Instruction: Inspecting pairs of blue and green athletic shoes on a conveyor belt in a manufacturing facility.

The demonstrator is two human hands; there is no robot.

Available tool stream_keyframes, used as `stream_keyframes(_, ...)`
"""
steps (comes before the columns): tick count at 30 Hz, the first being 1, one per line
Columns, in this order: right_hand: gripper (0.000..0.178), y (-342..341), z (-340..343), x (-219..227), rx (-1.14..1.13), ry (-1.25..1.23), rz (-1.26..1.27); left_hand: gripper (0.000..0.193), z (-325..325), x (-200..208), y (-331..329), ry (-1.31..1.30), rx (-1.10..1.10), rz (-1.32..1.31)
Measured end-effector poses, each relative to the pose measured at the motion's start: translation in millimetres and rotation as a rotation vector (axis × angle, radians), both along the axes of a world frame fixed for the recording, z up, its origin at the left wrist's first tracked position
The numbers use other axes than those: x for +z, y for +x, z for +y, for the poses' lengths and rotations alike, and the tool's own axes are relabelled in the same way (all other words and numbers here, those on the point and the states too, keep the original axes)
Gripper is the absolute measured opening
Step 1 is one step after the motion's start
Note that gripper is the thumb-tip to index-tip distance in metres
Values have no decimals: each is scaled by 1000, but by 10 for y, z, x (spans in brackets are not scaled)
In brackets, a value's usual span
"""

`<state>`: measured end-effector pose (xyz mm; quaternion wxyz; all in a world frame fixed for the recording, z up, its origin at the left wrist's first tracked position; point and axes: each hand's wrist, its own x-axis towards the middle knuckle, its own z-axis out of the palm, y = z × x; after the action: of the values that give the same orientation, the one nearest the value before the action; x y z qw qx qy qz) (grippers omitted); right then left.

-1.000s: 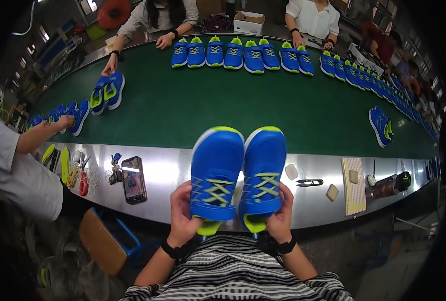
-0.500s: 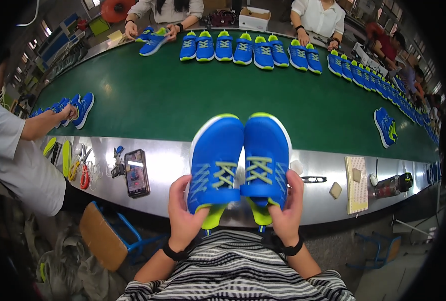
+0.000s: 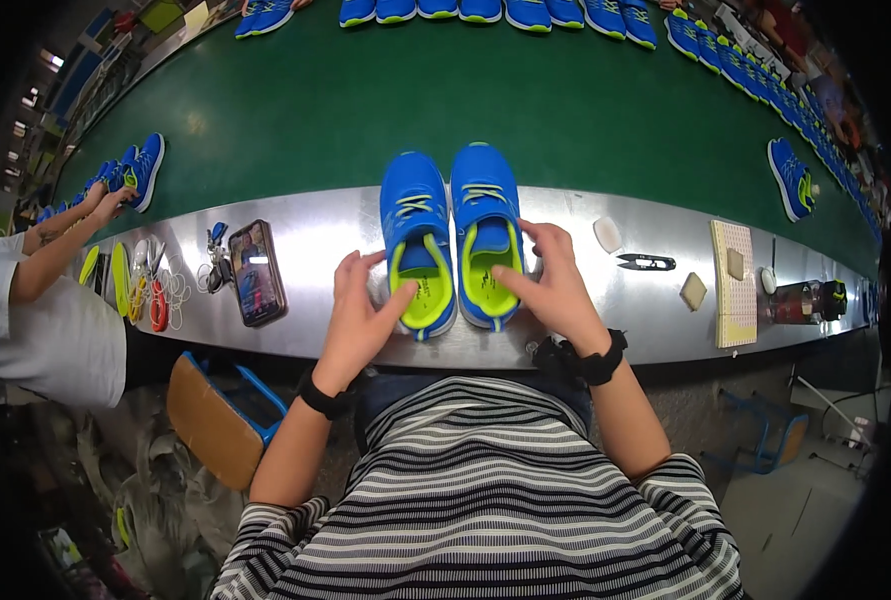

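Observation:
A pair of blue sneakers with lime-green linings and pale laces stands side by side before me, toes pointing away, heels on the metal edge of the table. My left hand (image 3: 363,315) is at the left sneaker (image 3: 411,200), its thumb inside the collar and its fingers along the outer side. The right sneaker (image 3: 483,185) has my right hand (image 3: 557,290) around its outer wall in the same way, thumb in the opening. Both grips look loose. The insoles show through the openings.
Left lie a phone (image 3: 256,273), keys (image 3: 217,262) and red-handled scissors (image 3: 158,303). Right are black thread snips (image 3: 647,262), a notepad (image 3: 733,285) and a bottle (image 3: 793,302). More sneakers (image 3: 437,8) line the green table (image 3: 295,125). A co-worker's hand (image 3: 113,203) touches shoes at left.
Both sneakers have come down from above the table onto its metal edge, tipping so their openings face up. My hands lowered with them, and my view has tilted downward.

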<state>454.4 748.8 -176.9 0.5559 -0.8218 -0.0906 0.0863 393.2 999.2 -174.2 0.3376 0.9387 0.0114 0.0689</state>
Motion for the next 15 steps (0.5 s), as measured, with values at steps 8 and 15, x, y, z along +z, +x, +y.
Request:
stream_keyframes(8,67,13,8,-124,81,55,14,40,48,750,496,585,-958,-354)
stream_keyframes(15,57,-74,-190,-23,68,16,-135,7,-112,620,849,714,-1050,-540)
